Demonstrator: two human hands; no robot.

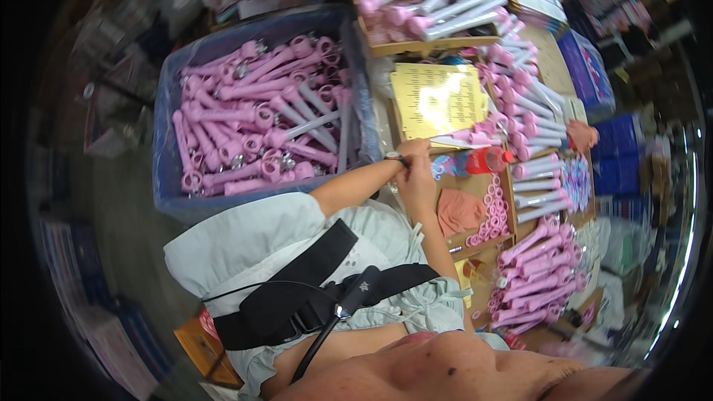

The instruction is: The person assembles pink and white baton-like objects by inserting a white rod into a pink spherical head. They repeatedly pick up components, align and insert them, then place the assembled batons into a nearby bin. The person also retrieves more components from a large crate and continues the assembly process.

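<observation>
Head view: blue bin holds pink sticks.

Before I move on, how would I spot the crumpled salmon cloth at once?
Find the big blue bin heaped with pink sticks, then go right to the shallow cardboard tray. Inside, below the red-labelled bottle in the picture, are small pink rings. The salmon cloth lies just left of them, its soft folds setting it apart from the round rings and bottle.

Wands in bin, left; rings in tray, right
</observation>
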